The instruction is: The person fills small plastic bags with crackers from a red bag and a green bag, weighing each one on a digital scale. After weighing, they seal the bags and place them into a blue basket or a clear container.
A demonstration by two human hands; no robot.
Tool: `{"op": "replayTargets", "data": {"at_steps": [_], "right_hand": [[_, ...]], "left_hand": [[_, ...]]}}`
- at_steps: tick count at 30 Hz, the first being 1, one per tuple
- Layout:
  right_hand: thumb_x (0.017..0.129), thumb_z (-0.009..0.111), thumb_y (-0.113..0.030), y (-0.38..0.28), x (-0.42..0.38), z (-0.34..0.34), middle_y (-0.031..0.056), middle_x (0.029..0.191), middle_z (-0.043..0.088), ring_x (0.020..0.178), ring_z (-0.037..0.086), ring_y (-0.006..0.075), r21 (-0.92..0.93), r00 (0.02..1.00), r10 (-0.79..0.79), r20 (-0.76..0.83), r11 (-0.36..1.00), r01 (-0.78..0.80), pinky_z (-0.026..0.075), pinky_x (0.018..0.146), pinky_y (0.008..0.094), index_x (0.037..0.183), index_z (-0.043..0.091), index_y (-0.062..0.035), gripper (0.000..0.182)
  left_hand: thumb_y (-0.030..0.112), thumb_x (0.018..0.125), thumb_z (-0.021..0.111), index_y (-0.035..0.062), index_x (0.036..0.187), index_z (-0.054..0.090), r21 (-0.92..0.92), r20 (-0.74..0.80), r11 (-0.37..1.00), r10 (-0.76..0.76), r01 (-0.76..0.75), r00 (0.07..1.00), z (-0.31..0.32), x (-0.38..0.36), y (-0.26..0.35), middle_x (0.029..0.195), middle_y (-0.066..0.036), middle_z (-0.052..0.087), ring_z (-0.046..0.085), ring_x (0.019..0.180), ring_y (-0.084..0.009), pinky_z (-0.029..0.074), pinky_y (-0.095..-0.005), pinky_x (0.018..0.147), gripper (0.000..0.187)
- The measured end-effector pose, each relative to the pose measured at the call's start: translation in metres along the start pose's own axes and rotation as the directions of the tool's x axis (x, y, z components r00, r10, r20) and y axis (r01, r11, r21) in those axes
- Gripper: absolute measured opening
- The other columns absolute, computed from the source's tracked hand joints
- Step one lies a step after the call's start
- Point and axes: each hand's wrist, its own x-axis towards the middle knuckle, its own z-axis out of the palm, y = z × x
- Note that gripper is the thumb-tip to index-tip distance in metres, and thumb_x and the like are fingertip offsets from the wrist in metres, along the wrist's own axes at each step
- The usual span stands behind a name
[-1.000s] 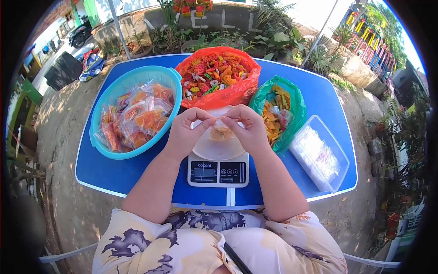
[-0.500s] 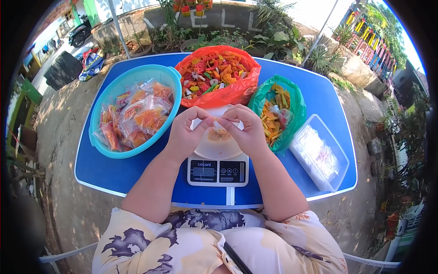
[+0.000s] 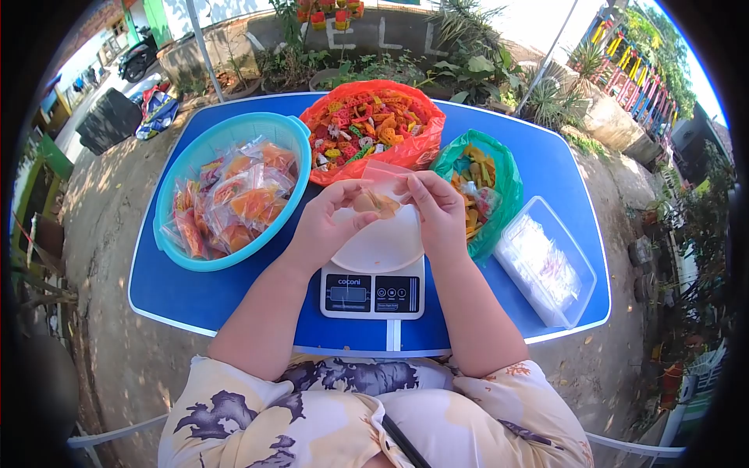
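Observation:
A small clear plastic bag [image 3: 385, 171] with tan and orange snack pieces [image 3: 379, 204] in it hangs above the scale. My left hand [image 3: 331, 222] is closed around its left side and the pieces. At the bag's right edge, near the top, the fingers of my right hand [image 3: 438, 209] are pinched. Below both hands a white plate or shallow bowl [image 3: 380, 253] rests on a digital kitchen scale [image 3: 373, 293]; the scale's display is unreadable.
A turquoise basket [image 3: 234, 263] of filled packets stands left. Behind are a red bag [image 3: 429, 148] of colourful snacks and a green bag [image 3: 499, 168] of yellow-orange ones. On the right, a clear box [image 3: 581, 300] holds plastic bags. All stand on a blue table [image 3: 468, 316].
My hands have moved apart and turned, with the right hand shifting rightward. The bag's top and the snack pieces now show more plainly between them.

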Motion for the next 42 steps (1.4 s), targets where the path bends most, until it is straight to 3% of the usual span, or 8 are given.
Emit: {"op": "replayTargets", "data": {"at_steps": [4,10,22,25,28,30,34,42], "right_hand": [[0.098,0.07,-0.012,-0.011,0.0,0.01,0.0025,0.097,0.07,0.094,0.065,0.0103,0.098,0.992,0.12,-0.036,0.988,-0.116,0.052,0.083,0.0273,0.108,0.071,-0.0008,0.015],[0.095,0.075,-0.013,0.0,-0.001,0.002,0.0043,0.1,0.071,0.092,0.068,0.0102,-0.169,0.969,0.225,0.102,0.964,-0.206,0.055,0.082,0.0252,0.117,0.068,-0.0004,0.026],[0.094,0.076,-0.014,0.009,0.0,0.001,0.0029,0.1,0.071,0.087,0.067,0.0094,-0.167,0.963,0.226,0.149,0.965,-0.201,0.053,0.078,0.0244,0.116,0.067,0.0001,0.028],[0.096,0.074,-0.016,0.009,0.001,-0.002,0.0022,0.099,0.07,0.089,0.065,0.0087,-0.129,0.985,0.157,0.065,0.98,-0.148,0.052,0.074,0.0238,0.115,0.069,-0.0019,0.024],[0.093,0.07,-0.004,-0.001,0.002,0.007,0.0028,0.095,0.071,0.091,0.066,0.0142,-0.534,0.958,-0.266,-0.106,0.828,0.17,0.051,0.076,0.0292,0.109,0.073,-0.0058,0.017],[0.086,0.065,0.004,-0.006,0.002,0.002,0.0042,0.096,0.07,0.093,0.067,0.0199,-0.725,0.934,-0.337,0.116,0.614,0.312,0.05,0.081,0.0336,0.106,0.075,-0.0081,0.026],[0.075,0.051,0.018,0.0,0.001,-0.008,0.0118,0.1,0.07,0.097,0.067,0.0279,-0.769,0.887,-0.358,0.292,0.463,0.441,0.053,0.081,0.0352,0.106,0.076,-0.0046,0.046],[0.079,0.061,0.005,-0.007,-0.001,0.01,0.0037,0.114,0.072,0.11,0.066,0.0257,-0.748,0.832,-0.319,0.455,0.369,0.551,0.048,0.096,0.041,0.107,0.076,-0.0116,0.036]], "left_hand": [[0.014,0.093,0.076,0.0003,0.124,0.064,-0.022,0.022,0.994,-0.104,0.105,0.994,-0.002,-0.001,-0.003,0.111,-0.009,0.072,0.066,0.107,-0.0142,0.051,-0.0305,0.096,0.036],[0.008,0.095,0.072,-0.0017,0.128,0.058,-0.099,0.001,0.991,-0.086,0.086,0.996,0.0,0.001,-0.002,0.117,-0.008,0.069,0.067,0.106,-0.0136,0.054,-0.0273,0.094,0.037],[0.015,0.099,0.069,-0.0016,0.132,0.057,-0.144,-0.015,0.986,-0.087,0.084,0.996,-0.004,0.0,0.001,0.117,-0.009,0.069,0.067,0.106,-0.0144,0.054,-0.0268,0.091,0.039],[0.021,0.1,0.067,-0.002,0.134,0.055,0.07,-0.043,0.997,0.042,-0.039,0.998,-0.006,0.002,-0.007,0.115,-0.011,0.068,0.066,0.104,-0.0165,0.053,-0.0306,0.092,0.043],[0.022,0.101,0.065,-0.0019,0.136,0.054,0.242,-0.08,0.934,0.289,-0.263,0.954,-0.004,0.001,-0.006,0.121,-0.015,0.063,0.064,0.107,-0.0207,0.053,-0.0344,0.094,0.044],[0.02,0.102,0.062,-0.0014,0.137,0.053,0.311,-0.105,0.874,0.423,-0.374,0.9,-0.002,0.0,-0.002,0.129,-0.017,0.059,0.061,0.113,-0.0243,0.051,-0.0364,0.097,0.042],[0.017,0.103,0.058,-0.0007,0.138,0.051,0.462,-0.11,0.751,0.576,-0.472,0.81,-0.006,-0.002,0.001,0.138,-0.019,0.052,0.053,0.126,-0.031,0.043,-0.0406,0.107,0.04],[0.017,0.103,0.053,-0.0005,0.141,0.048,0.484,-0.123,0.726,0.61,-0.489,0.783,-0.008,-0.003,0.003,0.143,-0.02,0.048,0.045,0.136,-0.0346,0.033,-0.044,0.116,0.042]]}}
